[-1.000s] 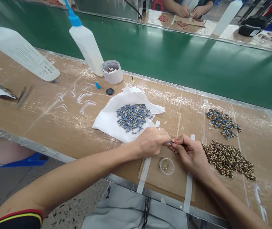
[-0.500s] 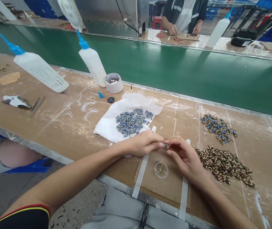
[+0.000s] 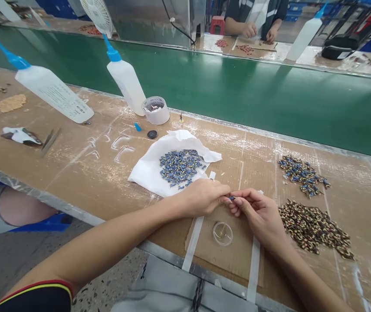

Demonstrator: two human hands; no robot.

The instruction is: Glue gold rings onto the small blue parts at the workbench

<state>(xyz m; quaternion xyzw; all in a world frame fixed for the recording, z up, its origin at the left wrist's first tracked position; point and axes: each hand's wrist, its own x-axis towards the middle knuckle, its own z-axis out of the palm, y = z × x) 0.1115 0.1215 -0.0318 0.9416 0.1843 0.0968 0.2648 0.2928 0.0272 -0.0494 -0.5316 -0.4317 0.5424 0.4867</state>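
My left hand (image 3: 205,197) and my right hand (image 3: 257,212) meet fingertip to fingertip over a taped-down cardboard sheet (image 3: 234,255). Together they pinch one small blue part (image 3: 231,198); both hands are closed on it. Just below them sits a small clear round dish (image 3: 222,233). Behind my left hand lies a white cloth (image 3: 146,171) carrying a heap of blue parts (image 3: 180,164). To the right of my right hand lie a brown-and-yellow pile of parts (image 3: 315,227) and, farther back, a smaller blue-and-brown pile (image 3: 302,173).
Two white squeeze bottles with blue nozzles (image 3: 125,78) (image 3: 51,93), a tape roll (image 3: 155,110), a black cap (image 3: 152,134) and a tan heap (image 3: 10,103) are on the bench. A green conveyor belt (image 3: 237,91) runs behind. Another person's hands (image 3: 258,31) work across it.
The view has shifted slightly. My two hands stay joined on the small blue part, with the fingers shifting a little on it.
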